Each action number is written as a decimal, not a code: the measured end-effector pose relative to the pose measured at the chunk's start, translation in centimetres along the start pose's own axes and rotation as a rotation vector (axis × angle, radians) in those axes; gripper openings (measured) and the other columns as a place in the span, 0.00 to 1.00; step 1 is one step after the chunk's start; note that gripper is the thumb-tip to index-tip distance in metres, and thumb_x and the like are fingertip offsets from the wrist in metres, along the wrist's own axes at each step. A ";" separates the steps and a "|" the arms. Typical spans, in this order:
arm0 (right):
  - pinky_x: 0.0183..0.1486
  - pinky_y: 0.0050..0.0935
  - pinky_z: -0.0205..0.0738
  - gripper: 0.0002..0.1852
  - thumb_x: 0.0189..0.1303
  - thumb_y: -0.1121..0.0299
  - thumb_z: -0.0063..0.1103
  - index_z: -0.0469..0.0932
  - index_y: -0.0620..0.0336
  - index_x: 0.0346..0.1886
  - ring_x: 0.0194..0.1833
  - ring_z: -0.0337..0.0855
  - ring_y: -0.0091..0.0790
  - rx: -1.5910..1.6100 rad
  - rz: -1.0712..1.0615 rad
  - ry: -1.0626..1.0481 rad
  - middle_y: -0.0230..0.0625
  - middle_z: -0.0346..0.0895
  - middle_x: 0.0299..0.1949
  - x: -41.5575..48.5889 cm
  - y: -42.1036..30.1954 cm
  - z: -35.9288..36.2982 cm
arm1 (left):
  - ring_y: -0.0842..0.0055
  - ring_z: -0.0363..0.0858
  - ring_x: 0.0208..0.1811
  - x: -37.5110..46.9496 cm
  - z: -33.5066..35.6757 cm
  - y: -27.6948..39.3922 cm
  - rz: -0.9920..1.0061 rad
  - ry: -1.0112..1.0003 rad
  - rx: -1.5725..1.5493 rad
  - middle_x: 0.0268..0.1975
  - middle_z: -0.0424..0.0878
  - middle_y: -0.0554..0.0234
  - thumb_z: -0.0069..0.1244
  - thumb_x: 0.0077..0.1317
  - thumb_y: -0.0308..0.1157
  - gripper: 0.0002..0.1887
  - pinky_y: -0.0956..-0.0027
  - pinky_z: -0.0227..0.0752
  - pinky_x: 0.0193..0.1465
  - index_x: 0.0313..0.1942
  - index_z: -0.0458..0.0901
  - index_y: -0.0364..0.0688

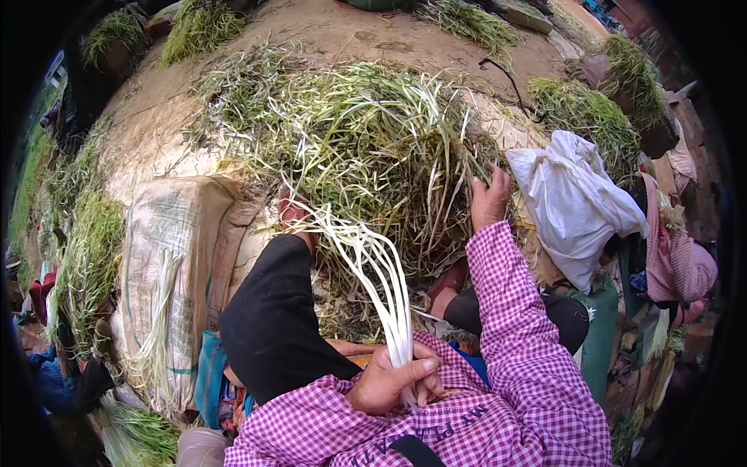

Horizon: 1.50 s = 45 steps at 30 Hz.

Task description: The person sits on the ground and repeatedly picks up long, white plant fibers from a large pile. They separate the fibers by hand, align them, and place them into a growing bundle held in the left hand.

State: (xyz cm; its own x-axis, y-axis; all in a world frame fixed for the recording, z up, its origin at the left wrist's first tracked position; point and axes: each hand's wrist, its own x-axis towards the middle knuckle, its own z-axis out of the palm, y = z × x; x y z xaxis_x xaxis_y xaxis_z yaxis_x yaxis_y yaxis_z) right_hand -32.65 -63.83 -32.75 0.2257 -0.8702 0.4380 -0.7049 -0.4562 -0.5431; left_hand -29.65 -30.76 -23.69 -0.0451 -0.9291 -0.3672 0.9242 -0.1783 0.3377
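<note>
My left hand (385, 379) is closed around a small bundle of long white stalks (373, 274), held in front of my checked shirt. The bundle's thin, yellowish tops arch up and to the left. A large heap of tangled green and yellow leafy stalks (362, 140) lies on the ground before my feet, with browned, withered strands on its near right side. My right hand (491, 197) is at the heap's right edge, thumb and fingers against the strands. Whether it grips any of them cannot be made out.
A woven sack bundle (169, 251) stands to the left with several pale stalks (162, 298) lying on it. To the right is a white plastic sack (575, 198). More green heaps (589, 117) lie around. A person in pink (683, 257) is at the far right. A dark cord (508, 82) lies beyond.
</note>
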 end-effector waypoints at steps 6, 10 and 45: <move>0.63 0.43 0.55 0.15 0.56 0.63 0.61 0.77 0.63 0.42 0.57 0.62 0.42 -0.304 -0.142 -0.460 0.41 0.66 0.54 -3.0 -3.6 2.6 | 0.68 0.81 0.24 0.1 -0.1 0.5 0.047 0.064 0.037 0.27 0.79 0.52 0.46 0.66 0.27 0.08 0.70 0.77 0.26 0.40 0.74 0.30; 0.61 0.41 0.61 0.12 0.57 0.68 0.58 0.77 0.65 0.42 0.56 0.66 0.41 -0.384 -0.033 -0.496 0.43 0.67 0.53 -1.1 -3.3 2.7 | 0.67 0.82 0.28 0.1 -0.2 0.8 0.052 0.069 0.041 0.27 0.79 0.53 0.46 0.66 0.26 0.07 0.72 0.77 0.24 0.40 0.74 0.30; 0.32 0.32 0.78 0.03 0.61 0.72 0.55 0.75 0.55 0.38 0.35 0.79 0.26 1.463 0.904 -0.628 0.29 0.79 0.33 -6.5 -3.6 -4.6 | 0.66 0.84 0.34 6.4 1.4 4.2 0.262 0.449 0.194 0.33 0.81 0.52 0.49 0.63 0.24 0.09 0.76 0.72 0.19 0.43 0.73 0.31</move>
State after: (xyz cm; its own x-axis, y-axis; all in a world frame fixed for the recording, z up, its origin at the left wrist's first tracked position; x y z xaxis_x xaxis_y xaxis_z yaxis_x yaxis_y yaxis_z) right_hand -34.65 -55.71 -30.34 0.5858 -0.6895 -0.4260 0.2674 0.6606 -0.7015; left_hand -26.53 -37.89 -23.41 0.3820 -0.7284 -0.5687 0.7944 -0.0557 0.6049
